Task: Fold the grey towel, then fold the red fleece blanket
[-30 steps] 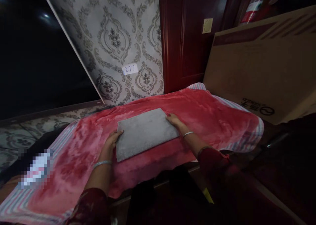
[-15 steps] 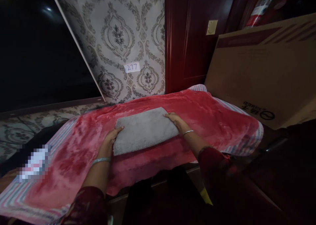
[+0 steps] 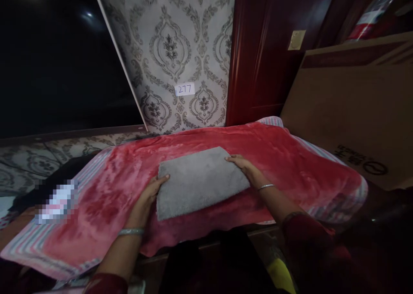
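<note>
A flat, fuzzy grey towel [image 3: 200, 184], rectangular in outline, is held over the red blanket [image 3: 106, 208] with both hands. My left hand [image 3: 153, 188] grips its left edge, thumb on top and the other fingers mostly hidden beneath. At the right edge, my right hand [image 3: 243, 167] pinches it the same way, its thumb lying on the upper face. Whether the towel's underside touches the blanket cannot be made out.
Behind the blanket is a patterned wall with a paper label [image 3: 185, 89] reading 277. A large dark screen [image 3: 64, 66] stands at left. On the right are a cardboard box [image 3: 348, 109] and a plastic bottle [image 3: 374, 16]. A blurred packet-like patch [image 3: 58, 203] lies at left.
The camera view has turned slightly left, so the scene sits further right. The towel appears a little nearer and larger, with both hands still on its edges.
</note>
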{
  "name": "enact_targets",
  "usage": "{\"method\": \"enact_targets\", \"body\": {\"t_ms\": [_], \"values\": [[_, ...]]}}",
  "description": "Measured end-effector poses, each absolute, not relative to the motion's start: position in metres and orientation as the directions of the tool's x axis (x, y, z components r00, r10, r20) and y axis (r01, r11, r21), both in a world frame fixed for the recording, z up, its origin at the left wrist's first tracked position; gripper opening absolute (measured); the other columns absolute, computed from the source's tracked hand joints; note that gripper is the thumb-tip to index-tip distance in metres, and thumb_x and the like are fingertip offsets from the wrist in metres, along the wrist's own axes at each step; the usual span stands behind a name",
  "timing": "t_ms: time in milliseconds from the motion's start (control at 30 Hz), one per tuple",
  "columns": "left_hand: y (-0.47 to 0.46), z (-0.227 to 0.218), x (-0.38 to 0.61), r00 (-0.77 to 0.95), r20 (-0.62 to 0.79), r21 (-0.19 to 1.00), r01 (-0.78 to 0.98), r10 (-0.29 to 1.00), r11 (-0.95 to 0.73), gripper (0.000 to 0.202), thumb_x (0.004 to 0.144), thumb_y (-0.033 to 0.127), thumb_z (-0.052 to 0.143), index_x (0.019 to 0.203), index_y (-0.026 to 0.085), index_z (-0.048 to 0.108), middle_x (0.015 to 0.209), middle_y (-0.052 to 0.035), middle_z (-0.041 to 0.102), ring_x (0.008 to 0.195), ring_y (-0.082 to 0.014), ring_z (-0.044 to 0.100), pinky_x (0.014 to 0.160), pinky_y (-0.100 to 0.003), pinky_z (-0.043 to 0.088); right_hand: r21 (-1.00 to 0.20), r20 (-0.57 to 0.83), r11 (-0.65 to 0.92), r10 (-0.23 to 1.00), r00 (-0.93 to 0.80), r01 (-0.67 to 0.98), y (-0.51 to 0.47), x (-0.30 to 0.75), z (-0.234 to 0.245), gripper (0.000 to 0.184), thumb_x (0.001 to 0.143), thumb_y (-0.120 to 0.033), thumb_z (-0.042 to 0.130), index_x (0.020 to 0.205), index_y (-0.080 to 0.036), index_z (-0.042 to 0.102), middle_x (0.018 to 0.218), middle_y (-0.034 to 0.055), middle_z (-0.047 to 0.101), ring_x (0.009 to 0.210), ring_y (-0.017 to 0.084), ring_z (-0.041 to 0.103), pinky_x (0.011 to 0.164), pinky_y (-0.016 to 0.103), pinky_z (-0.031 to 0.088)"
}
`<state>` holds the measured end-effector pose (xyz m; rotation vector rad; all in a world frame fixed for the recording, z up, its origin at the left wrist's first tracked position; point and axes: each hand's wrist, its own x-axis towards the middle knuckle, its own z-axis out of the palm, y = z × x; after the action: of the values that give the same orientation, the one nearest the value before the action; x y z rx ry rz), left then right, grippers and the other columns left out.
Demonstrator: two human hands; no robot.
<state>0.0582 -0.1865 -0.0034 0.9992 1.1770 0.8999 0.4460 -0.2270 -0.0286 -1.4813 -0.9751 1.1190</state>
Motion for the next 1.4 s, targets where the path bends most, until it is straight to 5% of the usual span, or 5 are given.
{"method": "enact_targets", "body": {"t_ms": [333, 433, 767, 1067, 1400], "values": [[-0.234, 0.060, 0.071, -0.015, -0.038, 0.951, -0.308, 0.999, 0.032, 0.047, 0.067, 0.030, 0.085, 0.108, 0.017, 0.067, 0.100, -0.0076, 0.078, 0.096, -0.0288, 0.074, 0.077, -0.033, 0.063, -0.985, -0.014, -0.024, 0.998, 0.064, 0.173, -0.149, 0.457, 0.086, 0.024, 0.074, -0.025, 0.084, 0.094, -0.015, 0.074, 0.088, 0.0056, 0.076, 0.079, 0.020, 0.068, 0.079, 0.033, 0.057], [-0.259, 0.037, 0.092, -0.027, -0.115, 0.904, -0.417, 0.993, 0.093, 0.042, 0.073, 0.026, 0.081, 0.112, 0.021, 0.067, 0.109, -0.0066, 0.077, 0.107, -0.0311, 0.072, 0.086, -0.036, 0.063, -0.943, 0.151, 0.068, 0.960, 0.236, 0.326, -0.125, 0.446, 0.101, 0.026, 0.068, -0.010, 0.082, 0.091, -0.015, 0.075, 0.092, 0.0044, 0.076, 0.095, 0.022, 0.067, 0.091, 0.034, 0.053], [-0.294, -0.041, 0.130, 0.157, -0.450, 0.686, -0.570, 0.879, 0.453, 0.039, 0.074, 0.005, 0.073, 0.111, 0.016, 0.067, 0.108, -0.0119, 0.078, 0.104, -0.0281, 0.074, 0.089, -0.038, 0.063, -0.904, 0.307, 0.039, 0.754, 0.581, 0.426, -0.195, 0.430, -0.027, 0.037, 0.070, -0.014, 0.065, 0.106, -0.018, 0.069, 0.129, 0.0126, 0.065, 0.133, 0.027, 0.049, 0.120, 0.044, 0.030], [-0.291, -0.028, 0.141, 0.150, -0.504, 0.683, -0.534, 0.851, 0.498, 0.037, 0.072, 0.002, 0.075, 0.106, 0.017, 0.069, 0.110, -0.0092, 0.078, 0.102, -0.0252, 0.074, 0.091, -0.034, 0.063, -0.873, -0.146, 0.155, 0.822, 0.551, -0.462, -0.296, 0.390, -0.078, 0.044, 0.064, -0.031, 0.073, 0.107, -0.028, 0.060, 0.093, -0.0004, 0.071, 0.092, 0.018, 0.067, 0.088, 0.032, 0.055], [-0.318, -0.020, 0.159, 0.158, -0.418, 0.686, -0.590, 0.895, 0.425, 0.039, 0.075, 0.006, 0.072, 0.109, 0.025, 0.069, 0.115, -0.0062, 0.076, 0.117, -0.0281, 0.068, 0.094, -0.039, 0.061, -0.750, -0.267, -0.092, 0.948, 0.174, -0.655, -0.323, 0.350, -0.062, 0.038, 0.082, -0.056, 0.060, 0.102, -0.024, 0.068, 0.100, 0.0098, 0.076, 0.104, 0.031, 0.071, 0.086, 0.047, 0.058]]}}
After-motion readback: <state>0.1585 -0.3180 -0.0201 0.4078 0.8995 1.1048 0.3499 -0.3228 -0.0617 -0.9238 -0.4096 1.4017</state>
